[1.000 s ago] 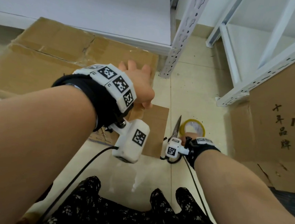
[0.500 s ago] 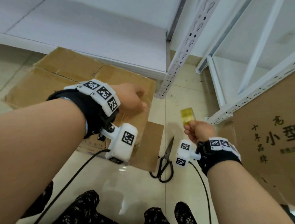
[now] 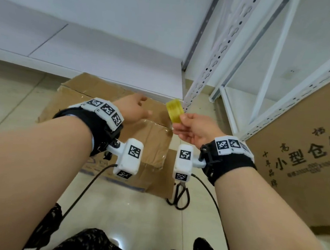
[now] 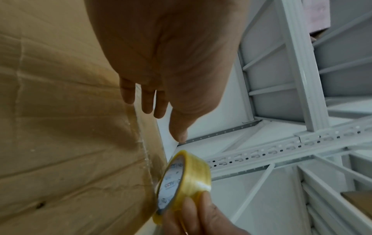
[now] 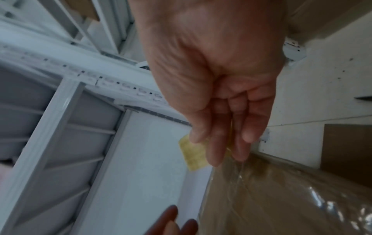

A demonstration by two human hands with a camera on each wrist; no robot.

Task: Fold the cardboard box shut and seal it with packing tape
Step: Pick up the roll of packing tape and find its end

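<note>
A brown cardboard box (image 3: pixel 151 137) lies on the floor with its top flaps down and a glossy strip of clear tape along its seam (image 5: pixel 281 198). My right hand (image 3: pixel 180 120) pinches a yellow roll of packing tape (image 3: pixel 174 110) and holds it on edge in the air above the box's right side. In the left wrist view the tape roll (image 4: pixel 187 178) shows its printed core, with the right fingers (image 4: pixel 191 214) on it. My left hand (image 3: pixel 139 106) hovers over the box just left of the roll, fingers relaxed and holding nothing; its fingertips (image 4: pixel 149 108) point at the box edge.
Black-handled scissors (image 3: pixel 179 198) lie on the tiled floor by the box's near right corner. White perforated shelf uprights (image 3: pixel 207 68) stand behind the box. A large printed carton (image 3: pixel 307 157) leans at the right. Wrist camera cables trail over the floor.
My right hand took the tape roll from the floor beside the scissors and raised it over the box. My left hand lifted off the box and opened toward the roll.
</note>
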